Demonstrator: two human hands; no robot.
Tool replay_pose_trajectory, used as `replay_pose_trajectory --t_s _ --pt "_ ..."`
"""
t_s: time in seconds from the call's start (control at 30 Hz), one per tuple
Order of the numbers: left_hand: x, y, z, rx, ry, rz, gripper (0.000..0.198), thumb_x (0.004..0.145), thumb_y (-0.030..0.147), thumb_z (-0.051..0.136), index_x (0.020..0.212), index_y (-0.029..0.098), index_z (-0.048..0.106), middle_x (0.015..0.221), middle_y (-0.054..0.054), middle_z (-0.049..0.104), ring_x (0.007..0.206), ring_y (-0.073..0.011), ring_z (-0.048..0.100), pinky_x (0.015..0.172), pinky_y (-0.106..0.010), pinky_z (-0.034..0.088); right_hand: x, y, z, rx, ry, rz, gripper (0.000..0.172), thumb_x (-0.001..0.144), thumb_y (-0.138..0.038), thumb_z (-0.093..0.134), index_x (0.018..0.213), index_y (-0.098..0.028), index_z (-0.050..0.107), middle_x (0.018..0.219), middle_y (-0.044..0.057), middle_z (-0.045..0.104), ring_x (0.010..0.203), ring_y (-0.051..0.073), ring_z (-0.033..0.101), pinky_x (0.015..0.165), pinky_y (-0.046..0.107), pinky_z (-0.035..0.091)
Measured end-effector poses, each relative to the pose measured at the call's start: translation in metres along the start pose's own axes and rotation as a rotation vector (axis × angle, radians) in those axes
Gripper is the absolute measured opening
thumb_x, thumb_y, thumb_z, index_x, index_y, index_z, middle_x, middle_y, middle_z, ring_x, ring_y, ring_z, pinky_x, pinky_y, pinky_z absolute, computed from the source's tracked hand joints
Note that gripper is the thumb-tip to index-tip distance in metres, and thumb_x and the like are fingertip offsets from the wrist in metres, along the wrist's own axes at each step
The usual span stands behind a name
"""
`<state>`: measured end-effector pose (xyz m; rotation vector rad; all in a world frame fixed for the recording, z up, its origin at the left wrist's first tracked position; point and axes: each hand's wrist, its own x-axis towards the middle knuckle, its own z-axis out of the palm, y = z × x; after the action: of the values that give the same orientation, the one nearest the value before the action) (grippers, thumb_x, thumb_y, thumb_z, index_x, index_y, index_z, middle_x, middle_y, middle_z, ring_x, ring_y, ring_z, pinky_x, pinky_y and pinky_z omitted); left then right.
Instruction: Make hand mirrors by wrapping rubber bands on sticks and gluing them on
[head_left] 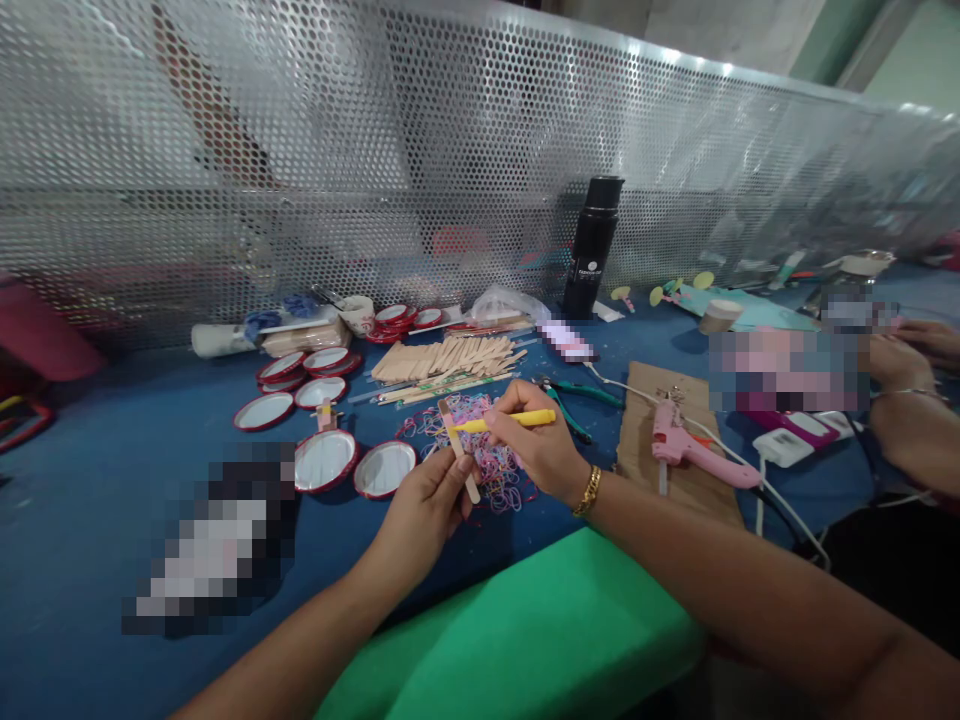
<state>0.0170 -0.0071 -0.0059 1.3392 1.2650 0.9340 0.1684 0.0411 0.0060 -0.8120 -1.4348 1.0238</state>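
Note:
My left hand (426,500) is closed round a flat wooden craft stick (456,443), holding it tilted above the blue table. My right hand (536,442), with a gold bracelet at the wrist, grips a yellow pen-like tool (504,423) whose tip meets the stick's upper part. Just beyond both hands lies a heap of small coloured rubber bands (491,470). A pile of more wooden sticks (448,358) sits farther back.
Several red-rimmed round mirrors (325,459) lie to the left. A pink glue gun (686,447) rests on cardboard at right, green pliers (577,395) beside it. A black bottle (592,248) stands by the perforated metal screen. Another person's hands (904,365) work at far right.

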Motion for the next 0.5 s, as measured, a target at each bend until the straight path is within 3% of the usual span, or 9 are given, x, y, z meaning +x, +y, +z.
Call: replay_pose_trajectory --t_s 0.5 --pt "-0.0007 0.0031 0.0009 -0.029 -0.007 -0.005 0.039 0.084 0.054 0.052 0.069 0.019 0.051 0.051 0.006 0.047 0.041 -0.0060 0.034 0.039 -0.018 0.023 -0.0002 0.0002 0.0009 0.014 -0.002 0.010 0.019 0.081 -0.031 0.063 0.070 -0.021 0.050 0.058 -0.004 0.056 0.055 0.013 0.052 0.056 0.026 0.042"
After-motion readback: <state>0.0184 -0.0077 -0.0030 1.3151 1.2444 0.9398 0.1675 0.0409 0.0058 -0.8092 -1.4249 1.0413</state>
